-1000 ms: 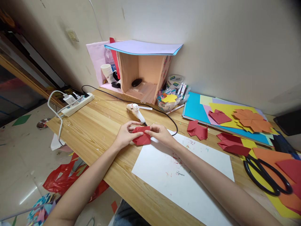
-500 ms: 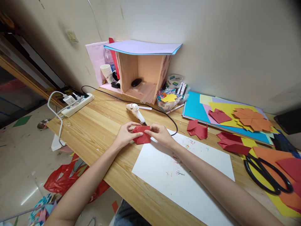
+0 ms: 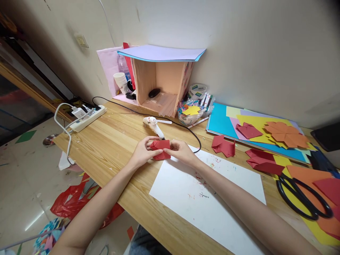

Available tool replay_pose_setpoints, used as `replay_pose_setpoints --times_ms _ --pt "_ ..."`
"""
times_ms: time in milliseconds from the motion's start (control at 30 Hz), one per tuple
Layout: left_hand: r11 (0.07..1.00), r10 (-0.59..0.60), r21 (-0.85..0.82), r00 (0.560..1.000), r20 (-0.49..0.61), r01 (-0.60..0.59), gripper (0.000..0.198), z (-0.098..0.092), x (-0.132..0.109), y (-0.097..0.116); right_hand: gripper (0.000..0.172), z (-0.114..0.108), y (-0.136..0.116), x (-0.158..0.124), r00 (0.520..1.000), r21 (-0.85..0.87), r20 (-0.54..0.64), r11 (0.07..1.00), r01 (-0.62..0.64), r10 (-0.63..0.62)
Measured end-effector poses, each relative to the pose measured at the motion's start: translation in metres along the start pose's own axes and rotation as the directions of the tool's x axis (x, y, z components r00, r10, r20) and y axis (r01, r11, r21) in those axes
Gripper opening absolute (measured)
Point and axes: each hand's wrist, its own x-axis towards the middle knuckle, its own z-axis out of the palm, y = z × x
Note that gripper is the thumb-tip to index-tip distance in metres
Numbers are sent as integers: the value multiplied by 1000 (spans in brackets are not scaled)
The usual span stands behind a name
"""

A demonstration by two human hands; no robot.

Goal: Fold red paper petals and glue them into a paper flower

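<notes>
Both my hands pinch a small folded red paper piece (image 3: 160, 148) just above the wooden table (image 3: 111, 141). My left hand (image 3: 142, 153) grips its left side with thumb and fingers closed. My right hand (image 3: 181, 152) grips its right side the same way. A white sheet (image 3: 207, 191) lies under my right wrist. Just behind the paper rests a white glue gun (image 3: 154, 125) with its black cord.
Other folded red pieces (image 3: 223, 146) lie to the right, near black scissors (image 3: 300, 196) and a stack of coloured paper (image 3: 223, 122) with an orange paper flower (image 3: 286, 134). At the back stand a cardboard box (image 3: 159, 83), paper cups (image 3: 121, 81) and a power strip (image 3: 87, 118).
The red paper has been pressed into a smaller, more compact shape between my fingers, and my hands have drawn slightly closer together. Everything else is where it was.
</notes>
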Motion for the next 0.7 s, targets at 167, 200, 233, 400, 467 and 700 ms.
replay_pose_setpoints --times_ms 167,200,233,400,467,700 --pt "999 16 32 999 -37 -15 49 2 -1 1 23 -1 -1 0 1000 -12 12 1000 -4 4" --pt "999 15 43 999 -51 -13 48 2 -1 1 23 -1 -1 0 1000 -17 8 1000 -5 5" --pt "999 11 53 998 -65 -7 47 2 0 1 22 -1 -1 0 1000 -21 4 1000 -5 5" --pt "997 -1 76 994 -110 9 44 -1 2 0 21 -3 -3 2 1000 -16 11 1000 -18 18" --pt "997 9 75 994 -112 0 42 -2 2 -1 22 -4 -3 3 999 -9 15 999 -40 40" --pt "999 -18 31 997 -81 21 40 -1 2 -1 24 -3 -3 1 999 8 -7 999 -41 41"
